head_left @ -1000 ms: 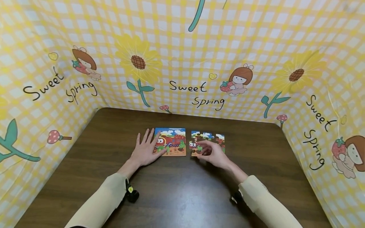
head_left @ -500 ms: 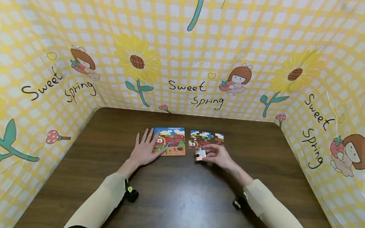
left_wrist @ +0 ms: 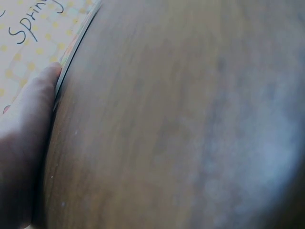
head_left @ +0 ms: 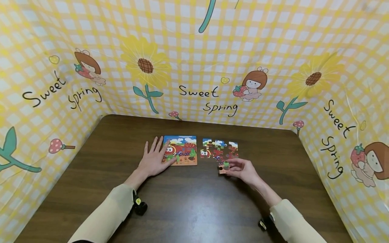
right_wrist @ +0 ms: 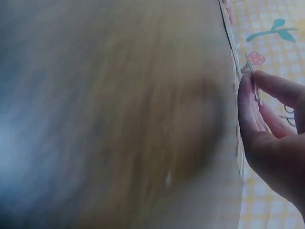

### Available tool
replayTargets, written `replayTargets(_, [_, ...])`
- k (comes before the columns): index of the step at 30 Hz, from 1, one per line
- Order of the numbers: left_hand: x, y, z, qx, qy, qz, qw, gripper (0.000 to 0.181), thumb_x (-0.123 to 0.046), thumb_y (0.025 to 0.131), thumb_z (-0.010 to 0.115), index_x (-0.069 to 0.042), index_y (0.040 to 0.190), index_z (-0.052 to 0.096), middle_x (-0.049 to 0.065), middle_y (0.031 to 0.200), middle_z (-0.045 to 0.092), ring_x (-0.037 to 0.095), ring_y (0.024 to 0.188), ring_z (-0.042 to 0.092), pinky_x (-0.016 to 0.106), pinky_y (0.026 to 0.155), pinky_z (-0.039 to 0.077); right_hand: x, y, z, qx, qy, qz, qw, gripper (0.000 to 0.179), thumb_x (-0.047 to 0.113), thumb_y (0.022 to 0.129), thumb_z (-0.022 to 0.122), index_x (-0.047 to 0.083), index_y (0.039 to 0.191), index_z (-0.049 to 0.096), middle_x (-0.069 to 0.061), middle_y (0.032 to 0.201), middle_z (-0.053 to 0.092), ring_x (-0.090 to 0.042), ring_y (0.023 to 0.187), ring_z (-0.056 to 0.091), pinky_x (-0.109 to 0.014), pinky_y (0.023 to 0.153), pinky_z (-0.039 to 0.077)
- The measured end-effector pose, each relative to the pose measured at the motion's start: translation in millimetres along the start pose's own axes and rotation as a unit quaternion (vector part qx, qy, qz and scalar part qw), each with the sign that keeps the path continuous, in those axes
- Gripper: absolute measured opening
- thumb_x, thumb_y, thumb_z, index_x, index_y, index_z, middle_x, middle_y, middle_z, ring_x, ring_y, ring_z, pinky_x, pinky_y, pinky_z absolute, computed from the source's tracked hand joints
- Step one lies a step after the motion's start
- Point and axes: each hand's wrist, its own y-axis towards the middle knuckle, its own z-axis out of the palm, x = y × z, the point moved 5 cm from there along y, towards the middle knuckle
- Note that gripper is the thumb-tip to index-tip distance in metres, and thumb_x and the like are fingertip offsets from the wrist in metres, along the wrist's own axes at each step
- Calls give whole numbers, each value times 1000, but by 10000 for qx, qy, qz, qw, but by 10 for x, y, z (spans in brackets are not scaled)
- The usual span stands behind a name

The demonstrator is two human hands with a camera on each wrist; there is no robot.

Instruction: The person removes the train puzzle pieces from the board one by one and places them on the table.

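Note:
My left hand [head_left: 153, 158] rests with spread, straight fingers over the left side of a square jigsaw puzzle [head_left: 186, 152] with a red cartoon train picture. Its thumb lies across the puzzle's lower part. To the right, my right hand [head_left: 246, 171] pinches a single puzzle piece [head_left: 224, 168] with green and orange-brown printing between thumb and fingers, just in front of the loose pieces [head_left: 205, 153]. In the right wrist view that piece [right_wrist: 254, 78] appears edge-on, off the table. The left wrist view catches mainly the thumb [left_wrist: 28, 114] at the puzzle's edge.
Several other loose pieces [head_left: 219, 144] lie in rough rows right of the puzzle, with small gaps between them; my right fingers partly cover the lower right ones. A brown wooden table [head_left: 188, 202] carries everything. Yellow checked cloth [head_left: 194, 67] walls its back and sides.
My right hand has taken the lower-left loose piece from its row, lifted it and carried it rightward and slightly nearer. The piece has turned from edge-on to showing its picture. My left hand stays put.

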Motion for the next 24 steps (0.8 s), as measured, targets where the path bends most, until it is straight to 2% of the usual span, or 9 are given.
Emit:
replayTargets(6, [-3, -8, 6, 14, -30, -4, 10000, 101, -82, 103, 48, -24, 179, 15, 16, 187, 4, 40, 175, -3, 74, 135, -8, -41, -111, -139, -166, -181, 27, 9997, 50, -5, 96, 79, -16, 143, 63, -31, 123, 74, 1, 92, 74, -17, 82, 62])
replayTargets(11, [-16, 3, 2, -48, -74, 39, 10000, 100, -80, 103, 50, -23, 179, 18, 17, 187, 5, 42, 174, -1, 75, 135, -8, -40, -124, -207, -272, -263, 18, 9993, 51, -7, 96, 79, -17, 143, 63, -32, 120, 73, 2, 91, 74, -16, 81, 62])
replayTargets(18, [-17, 4, 9, -40, -73, 37, 10000, 101, -80, 103, 49, -23, 179, 18, 17, 187, 6, 42, 174, -1, 75, 135, -7, -56, -137, -232, -421, -549, 56, 9976, 49, -7, 95, 79, -17, 141, 64, -36, 121, 73, 3, 89, 73, -15, 79, 62])
replayTargets(24, [-3, -6, 0, -113, -66, 16, 9999, 100, -79, 102, 53, -23, 179, 20, 16, 187, 7, 40, 175, 0, 74, 136, -6, -36, -155, -228, -506, -946, -4, 9942, 47, -7, 95, 80, -17, 138, 66, -35, 118, 74, 0, 88, 74, -16, 77, 62])
